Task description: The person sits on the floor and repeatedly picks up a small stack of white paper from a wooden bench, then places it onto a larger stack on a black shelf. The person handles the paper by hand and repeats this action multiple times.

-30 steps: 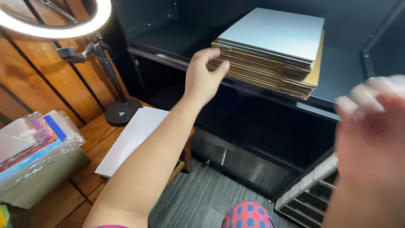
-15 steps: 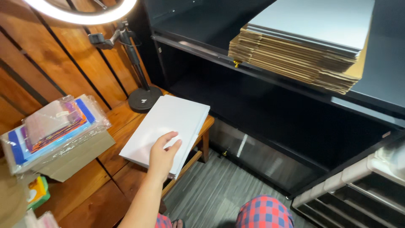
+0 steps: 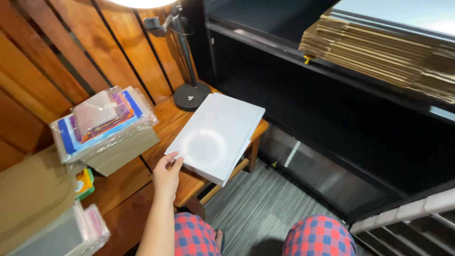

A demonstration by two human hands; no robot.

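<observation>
My left hand (image 3: 167, 175) reaches down to the near left corner of a stack of glossy white sheets (image 3: 215, 136) lying on a wooden bench (image 3: 137, 199). Its fingertips touch the stack's edge and the fingers are slightly apart, with nothing clearly gripped. The stack overhangs the bench's right edge a little. My right hand is out of the picture. My knees in red and blue checked trousers (image 3: 318, 239) show at the bottom.
A ring light stand (image 3: 189, 92) rises behind the white stack. Plastic-wrapped colourful packs (image 3: 102, 121) rest on cardboard at left. A black shelf unit (image 3: 360, 85) carries a pile of flat cardboard sheets (image 3: 388, 52). Grey floor lies below.
My left hand came down from the cardboard pile on the shelf to the white stack, then slid to its near corner. My right hand has left the view. The camera tilted down.
</observation>
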